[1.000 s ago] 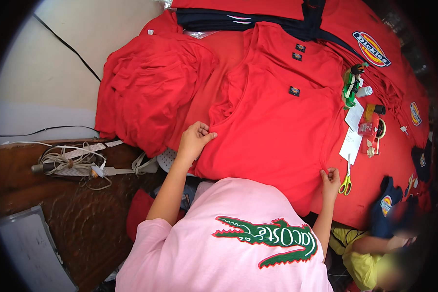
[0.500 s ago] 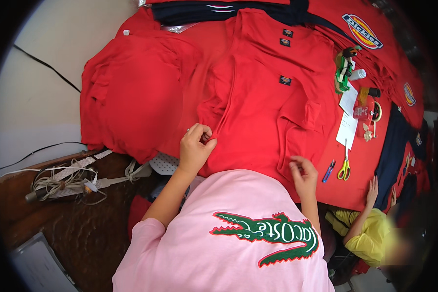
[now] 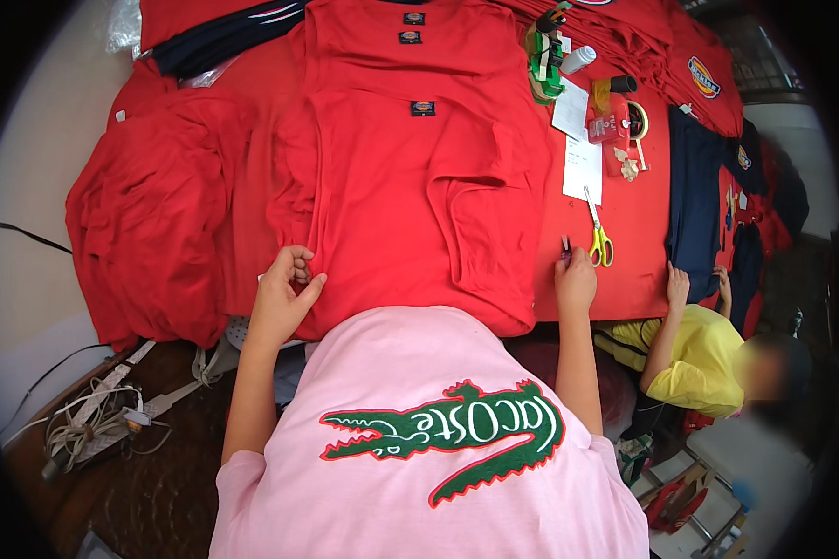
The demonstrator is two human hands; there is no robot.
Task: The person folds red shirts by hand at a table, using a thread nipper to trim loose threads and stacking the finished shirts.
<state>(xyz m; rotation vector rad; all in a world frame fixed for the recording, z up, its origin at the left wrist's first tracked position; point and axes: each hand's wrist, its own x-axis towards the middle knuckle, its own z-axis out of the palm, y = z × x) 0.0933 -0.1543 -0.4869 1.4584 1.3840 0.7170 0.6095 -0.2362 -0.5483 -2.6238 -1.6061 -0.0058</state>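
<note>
Several red sleeveless shirts (image 3: pixel 382 205) lie stacked flat in front of me, dark labels at their necks. My left hand (image 3: pixel 287 287) is beside the stack's left edge, its fingers loosely curled and the thumb apart from them. Nothing shows between them. On the right, my right hand (image 3: pixel 576 281) is closed around a small pair of thread snips (image 3: pixel 566 246); only the dark tips and a bit of the handle stick out. Yellow-handled scissors (image 3: pixel 600 244) lie just beyond that hand, on the red table cover (image 3: pixel 625 289).
Crumpled red cloth (image 3: pixel 158 205) is heaped at left, above tangled cables (image 3: pixel 98 429). White papers (image 3: pixel 583 172), tape rolls (image 3: pixel 638 121) and a green tape dispenser (image 3: pixel 544 65) sit at right. A co-worker in yellow (image 3: pixel 699 359) handles navy fabric (image 3: pixel 695 205) there.
My right hand has moved to the snips and picked them up from the table. My left hand has let go of the shirt edge. The view has shifted, showing more of the right side.
</note>
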